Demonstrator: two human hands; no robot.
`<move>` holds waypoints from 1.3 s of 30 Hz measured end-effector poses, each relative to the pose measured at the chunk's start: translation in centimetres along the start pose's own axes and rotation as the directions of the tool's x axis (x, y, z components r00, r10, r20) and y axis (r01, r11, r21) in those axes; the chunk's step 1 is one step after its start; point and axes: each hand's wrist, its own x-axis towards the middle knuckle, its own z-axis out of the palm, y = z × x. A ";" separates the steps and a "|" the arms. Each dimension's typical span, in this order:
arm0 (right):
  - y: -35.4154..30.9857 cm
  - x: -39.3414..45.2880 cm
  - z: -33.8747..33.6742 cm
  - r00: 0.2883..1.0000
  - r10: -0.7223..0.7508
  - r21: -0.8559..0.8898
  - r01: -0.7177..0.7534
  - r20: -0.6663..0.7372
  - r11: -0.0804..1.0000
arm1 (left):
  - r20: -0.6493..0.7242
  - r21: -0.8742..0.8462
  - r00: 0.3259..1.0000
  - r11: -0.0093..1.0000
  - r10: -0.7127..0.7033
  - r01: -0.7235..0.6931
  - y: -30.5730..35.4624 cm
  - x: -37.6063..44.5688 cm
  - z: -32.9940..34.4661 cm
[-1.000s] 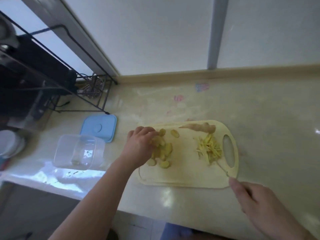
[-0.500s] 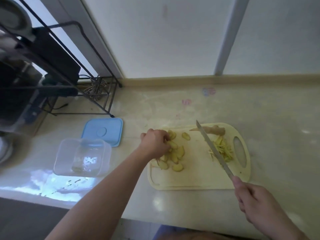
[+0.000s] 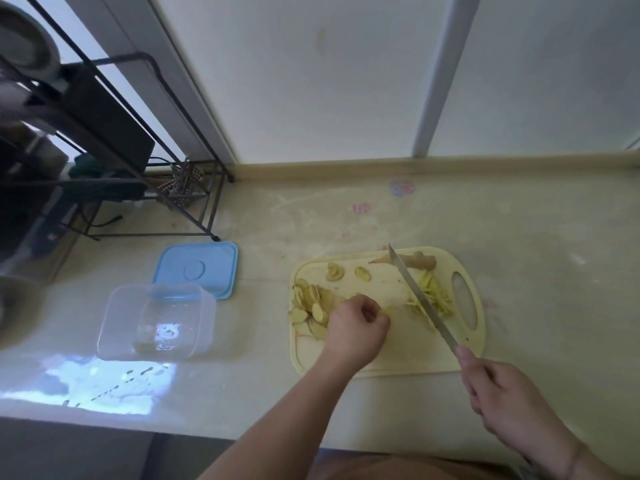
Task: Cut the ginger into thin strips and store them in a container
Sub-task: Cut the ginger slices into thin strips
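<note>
A: Step? 
B: Mid-julienne. Left hand (image 3: 356,327) fingers curled, apparently pinching ginger slices (image 3: 311,306), centre of cutting board (image 3: 391,362); right hand (image 3: 502,396) grips knife (image 3: 420,299). 
A: Next? 
B: Probably stack, cut. Plastic container (image 3: 156,322) waits, centre-left, open.

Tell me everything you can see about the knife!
The knife has a long, thin, shiny blade that looks like metal and ends in a point. The right hand grips its handle, which is hidden inside the fingers. The blade slants across the cutting board, tip pointing away from the person, crossing over the ginger strips. Whether it touches them is unclear.
</note>
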 end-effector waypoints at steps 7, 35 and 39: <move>1.5 0.5 -0.8 1.000 -0.015 -0.041 0.015 0.001 0.999 | -0.109 0.359 0.988 0.931 0.113 -0.067 -3.1 -0.8 1.4; 2.1 2.8 -6.1 0.946 -0.204 -0.144 0.245 0.250 0.959 | -0.198 -0.154 0.934 0.951 -0.296 0.269 -2.6 -3.6 1.5; 2.3 2.9 -6.4 0.944 -0.198 -0.137 0.239 0.264 0.961 | -0.181 -0.140 0.943 0.956 -0.281 0.258 -1.5 -2.9 3.2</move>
